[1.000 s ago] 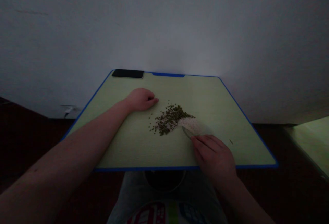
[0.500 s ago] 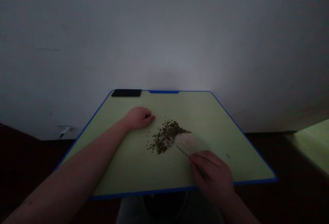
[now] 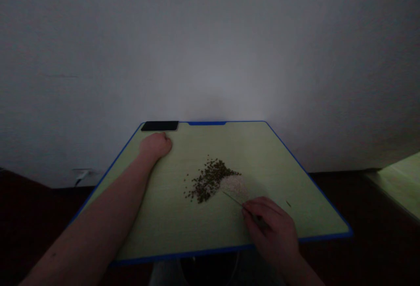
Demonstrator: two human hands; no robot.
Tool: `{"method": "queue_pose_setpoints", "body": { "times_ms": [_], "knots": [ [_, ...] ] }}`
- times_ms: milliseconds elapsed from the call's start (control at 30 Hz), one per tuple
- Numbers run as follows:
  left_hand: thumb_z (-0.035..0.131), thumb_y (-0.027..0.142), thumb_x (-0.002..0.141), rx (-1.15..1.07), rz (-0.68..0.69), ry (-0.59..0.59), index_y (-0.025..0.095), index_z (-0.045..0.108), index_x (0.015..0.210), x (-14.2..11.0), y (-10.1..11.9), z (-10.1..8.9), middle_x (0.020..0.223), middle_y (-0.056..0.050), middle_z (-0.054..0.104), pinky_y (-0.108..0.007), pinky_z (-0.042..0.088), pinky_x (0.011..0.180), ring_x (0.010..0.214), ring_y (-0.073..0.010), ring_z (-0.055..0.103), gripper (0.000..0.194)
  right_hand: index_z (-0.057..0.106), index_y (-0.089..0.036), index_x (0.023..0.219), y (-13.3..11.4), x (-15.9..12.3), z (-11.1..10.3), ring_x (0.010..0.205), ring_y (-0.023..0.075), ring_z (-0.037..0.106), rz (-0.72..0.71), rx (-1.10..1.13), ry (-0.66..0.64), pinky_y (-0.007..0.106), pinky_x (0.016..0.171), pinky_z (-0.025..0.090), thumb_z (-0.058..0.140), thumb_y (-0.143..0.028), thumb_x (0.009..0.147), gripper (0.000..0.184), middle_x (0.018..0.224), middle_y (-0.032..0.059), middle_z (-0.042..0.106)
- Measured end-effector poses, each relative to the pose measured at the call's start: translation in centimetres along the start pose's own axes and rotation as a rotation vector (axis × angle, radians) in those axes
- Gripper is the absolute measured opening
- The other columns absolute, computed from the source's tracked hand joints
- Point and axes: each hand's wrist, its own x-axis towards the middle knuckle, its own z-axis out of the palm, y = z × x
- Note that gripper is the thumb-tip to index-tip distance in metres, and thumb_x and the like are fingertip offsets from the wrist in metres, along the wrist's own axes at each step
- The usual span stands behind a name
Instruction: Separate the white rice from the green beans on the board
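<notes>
Knife [image 3: 233, 199] in right hand [image 3: 271, 229] beside two grain piles [image 3: 208, 181].

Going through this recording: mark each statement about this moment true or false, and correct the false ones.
1. The right hand holds a thin blade. True.
2. The left hand is pinching dark green beans. False: it rests curled on the green board, apart from them.
3. The white grains sit in a bowl. False: they lie directly on the board, against the beans.
4. A flat black object lies at the board's far edge. True.
</notes>
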Motion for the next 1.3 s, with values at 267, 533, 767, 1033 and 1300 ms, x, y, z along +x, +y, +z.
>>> {"method": "queue_pose_setpoints", "body": {
  "times_ms": [267, 533, 767, 1033, 1300],
  "knots": [
    [0.027, 0.041, 0.091, 0.018, -0.015, 0.003, 0.007, 0.064, 0.124, 0.4, 0.2, 0.2, 0.12, -0.028, 0.067, -0.05, 0.052, 0.085, 0.109, -0.0408, 0.065, 0.06, 0.072, -0.023, 0.084, -0.3, 0.2, -0.1, 0.063, 0.0173, 0.07, -0.003, 0.013, 0.006, 0.025, 0.054, 0.058, 0.062, -0.013, 0.085, 0.015, 0.074, 0.0033, 0.074],
    [0.027, 0.039, 0.091, 0.013, -0.015, 0.005, 0.009, 0.064, 0.123, 0.8, 0.0, 0.3, 0.122, -0.026, 0.067, -0.049, 0.052, 0.084, 0.108, -0.0389, 0.065, 0.057, 0.071, -0.022, 0.087, 0.1, -0.1, -0.1, 0.066, 0.0165, 0.07, -0.009, 0.02, -0.008, 0.026, 0.059, 0.059, 0.062, -0.012, 0.086, 0.013, 0.076, 0.0028, 0.073],
    [0.026, 0.042, 0.092, 0.029, -0.007, 0.014, 0.008, 0.063, 0.125, 0.8, 0.0, 0.5, 0.119, -0.026, 0.067, -0.049, 0.052, 0.085, 0.107, -0.0394, 0.065, 0.061, 0.071, -0.023, 0.088, 0.4, -0.4, 0.0, 0.068, 0.0151, 0.07, -0.001, 0.023, -0.027, 0.024, 0.061, 0.058, 0.063, -0.012, 0.087, 0.013, 0.077, 0.0016, 0.073],
    [0.028, 0.047, 0.091, 0.012, -0.013, 0.047, 0.011, 0.068, 0.119, 0.7, -0.2, 0.7, 0.116, -0.022, 0.07, -0.045, 0.053, 0.086, 0.106, -0.0359, 0.067, 0.06, 0.07, -0.023, 0.09, 0.5, -0.5, 0.0, 0.069, 0.0151, 0.07, -0.006, 0.027, -0.016, 0.024, 0.062, 0.058, 0.063, -0.012, 0.087, 0.013, 0.078, 0.002, 0.073],
    [0.038, 0.068, 0.083, -0.038, -0.093, 0.102, 0.007, 0.055, 0.133, 2.0, -1.9, 0.5, 0.122, -0.026, 0.067, -0.048, 0.052, 0.088, 0.108, -0.0399, 0.066, 0.081, 0.069, -0.023, 0.09, 0.6, -0.6, 0.0, 0.068, 0.0147, 0.07, 0.002, 0.017, -0.035, 0.023, 0.062, 0.058, 0.062, -0.012, 0.087, 0.013, 0.078, 0.0013, 0.073]
  ]
}}
